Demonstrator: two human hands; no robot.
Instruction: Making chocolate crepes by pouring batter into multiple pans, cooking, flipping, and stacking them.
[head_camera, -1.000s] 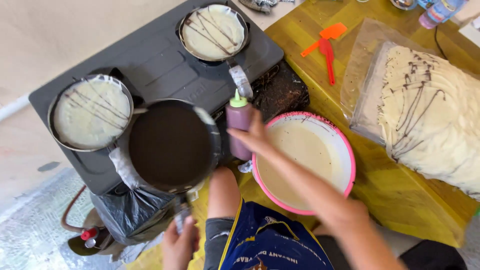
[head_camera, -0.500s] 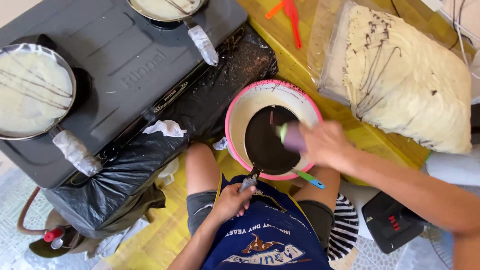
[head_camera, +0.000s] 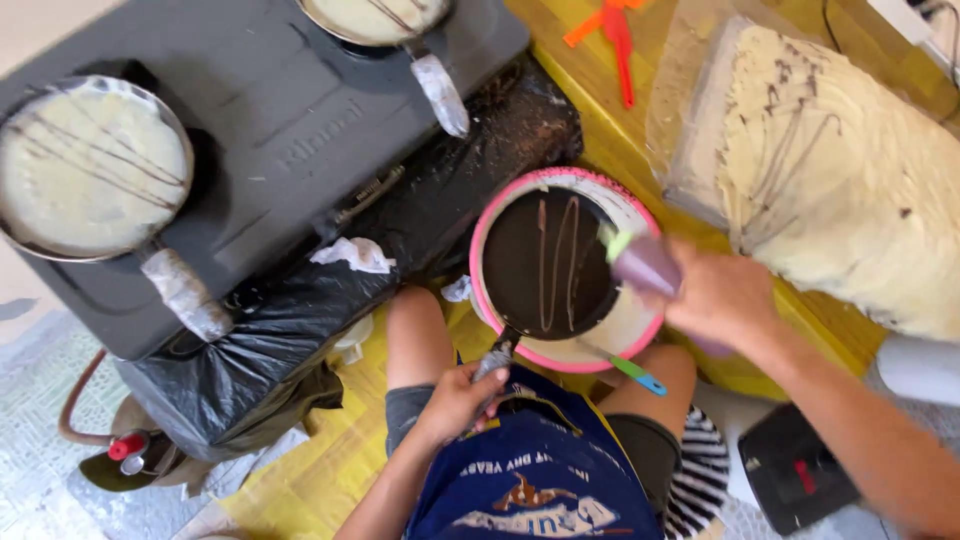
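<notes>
Stove: large grey gas stove filling the upper left of the frame, its lower edge wrapped in a black plastic bag.
Crepe stack: big pile of pale crepes streaked with dark drizzle, upper right, lying on clear plastic over the yellow tabletop.
Left pan: round pan at the far left on the stove, holding pale batter crossed by thin dark lines; its wrapped handle points down and right.
Top pan: second pan of pale batter, cut off by the top edge, its wrapped handle pointing down.
Pink bowl: pink-rimmed bowl of pale batter at the centre, just below the stove.
Dark pan: empty black pan held over the pink bowl, marked with a few thin chocolate lines.
Right hand: centre right, its grip closed around a purple squeeze bottle with a green tip, tilted over the dark pan; blurred.
Left hand: lower centre, its grip wrapped around the dark pan's handle.
Orange spatula: top centre, on the tabletop.
Green-and-blue tool: small, resting at the bowl's lower rim.
</notes>
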